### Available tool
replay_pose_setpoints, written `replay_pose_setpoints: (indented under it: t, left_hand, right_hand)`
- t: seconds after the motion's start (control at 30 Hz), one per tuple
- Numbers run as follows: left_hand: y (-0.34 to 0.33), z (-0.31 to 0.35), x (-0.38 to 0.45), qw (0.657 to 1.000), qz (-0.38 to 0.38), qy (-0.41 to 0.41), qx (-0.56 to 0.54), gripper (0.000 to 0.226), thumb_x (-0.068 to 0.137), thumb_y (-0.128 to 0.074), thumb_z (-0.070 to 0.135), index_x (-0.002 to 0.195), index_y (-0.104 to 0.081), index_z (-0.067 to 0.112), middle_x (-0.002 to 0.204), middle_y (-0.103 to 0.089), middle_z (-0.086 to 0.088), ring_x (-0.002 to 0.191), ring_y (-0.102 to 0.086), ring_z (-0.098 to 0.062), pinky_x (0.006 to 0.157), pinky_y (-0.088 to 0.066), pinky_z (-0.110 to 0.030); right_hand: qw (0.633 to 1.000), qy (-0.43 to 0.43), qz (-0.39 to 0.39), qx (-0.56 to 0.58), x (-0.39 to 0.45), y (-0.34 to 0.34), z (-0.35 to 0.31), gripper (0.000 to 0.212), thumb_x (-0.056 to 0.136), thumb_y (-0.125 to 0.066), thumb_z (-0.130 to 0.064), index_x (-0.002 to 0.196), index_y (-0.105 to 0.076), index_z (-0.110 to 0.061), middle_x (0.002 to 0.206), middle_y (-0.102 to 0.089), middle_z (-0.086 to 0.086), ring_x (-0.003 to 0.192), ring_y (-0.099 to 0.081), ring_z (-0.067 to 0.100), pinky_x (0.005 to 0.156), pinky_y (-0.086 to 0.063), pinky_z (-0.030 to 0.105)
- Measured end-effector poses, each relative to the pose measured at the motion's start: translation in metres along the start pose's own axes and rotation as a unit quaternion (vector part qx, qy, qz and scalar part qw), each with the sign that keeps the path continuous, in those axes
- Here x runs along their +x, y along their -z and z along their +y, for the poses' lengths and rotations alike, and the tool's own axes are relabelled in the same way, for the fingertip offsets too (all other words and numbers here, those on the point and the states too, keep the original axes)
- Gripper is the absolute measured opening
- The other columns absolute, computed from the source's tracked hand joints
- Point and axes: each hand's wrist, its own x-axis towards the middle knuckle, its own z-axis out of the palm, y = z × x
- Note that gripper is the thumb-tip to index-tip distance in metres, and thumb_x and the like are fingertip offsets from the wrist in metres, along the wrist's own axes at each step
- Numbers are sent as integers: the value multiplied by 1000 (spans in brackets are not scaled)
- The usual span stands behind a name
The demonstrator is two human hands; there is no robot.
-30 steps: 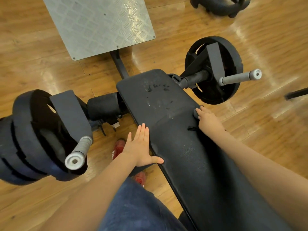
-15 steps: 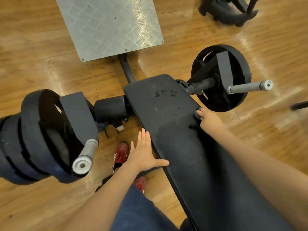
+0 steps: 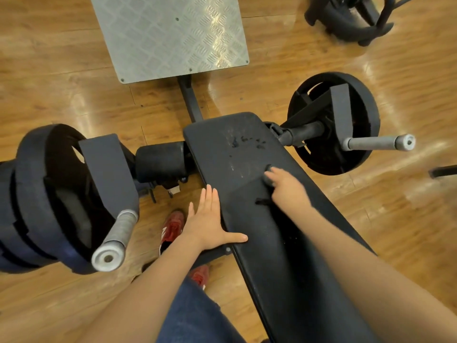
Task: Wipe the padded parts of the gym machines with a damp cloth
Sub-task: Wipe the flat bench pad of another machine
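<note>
On one pad (image 3: 249,154), two hands, one cloth (image 3: 268,175)

Left hand (image 3: 206,225) flat, fingers straight and together, thumb splayed sideways. Right hand (image 3: 286,185) blurred, fingers curled round a small dark wad. Both forearms extended forward.

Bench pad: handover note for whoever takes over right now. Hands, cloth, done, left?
Left hand: open, fingers straight, thumb on the left edge of the bench pad.
Right hand: gripping a small dark cloth against mid-pad; blurred.
Done: pad's near part looks darker than the far part, possibly damp.
Left: far end with its dark marks, then the roller pad beside the bench.
</note>
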Motion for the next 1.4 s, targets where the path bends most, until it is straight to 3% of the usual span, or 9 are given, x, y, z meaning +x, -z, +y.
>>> replay_pose_setpoints:
  t: [0.17,0.4,0.7,0.8,0.93,1.03,1.23,1.3,1.4]
  left_hand:
    - [2,4,1,998,-6,1,60,136,69,-54,84,148,25,6,156,31,-11,145,26,-25,119,5,-52]
    - [-1,5,-1,999,8,6,52,132,72,-58,78,150,21,6,157,29,-11,145,26,-25,119,5,-52]
    - [3,9,1,996,-17,25,80,136,68,-54,83,149,23,7,157,29,-12,145,25,-28,119,4,-53]
    - [7,11,4,994,-27,26,103,140,66,-54,85,149,23,3,157,29,-15,145,25,-29,119,3,-53]
    - [11,12,2,993,-33,30,108,141,65,-54,86,149,22,2,157,27,-15,146,24,-28,119,5,-53]
    - [14,10,4,993,-38,28,107,137,68,-52,85,149,22,4,158,27,-14,146,24,-28,118,5,-52]
    - [11,2,8,997,-39,11,70,129,73,-45,83,147,27,5,154,34,-12,144,28,-27,119,6,-51]
    - [9,1,12,998,-26,14,56,124,77,-43,81,147,25,4,154,35,-12,144,28,-26,119,7,-51]
    - [14,-1,21,996,23,35,73,103,90,-34,70,151,19,5,159,26,-12,146,23,-24,120,4,-50]
  right_hand:
    - [994,-109,25,18,9,10,16,45,87,-41,8,130,-49,-4,148,-34,10,134,-33,26,99,-37,35]
    - [983,169,-67,-35,-43,-42,-69,63,87,-56,-13,145,-31,-19,154,-23,-3,142,-17,16,114,-17,26]
    - [994,-108,8,5,37,6,3,47,90,-42,4,136,-44,-8,150,-30,9,137,-28,27,100,-37,38]
    - [999,-7,32,-26,21,-20,-42,41,86,-44,1,125,-49,-10,142,-38,6,129,-35,26,94,-37,34]
    - [988,140,-50,-49,5,-38,-66,58,91,-41,0,145,-33,-20,154,-22,-5,142,-18,14,110,-25,26]
    - [996,69,-37,-44,30,-15,-22,60,85,-44,4,141,-41,-20,153,-28,-2,139,-26,16,110,-27,27]
    - [996,-79,-6,-48,62,7,-5,18,80,-44,5,92,-47,-9,120,-47,15,110,-46,33,70,-33,31]
    - [998,3,13,-56,46,-14,-41,26,79,-45,2,101,-53,-9,122,-47,9,117,-42,30,84,-40,35]
    - [990,134,-30,-34,12,-46,-82,57,88,-45,-2,142,-37,-17,152,-27,-1,141,-19,17,111,-22,28]
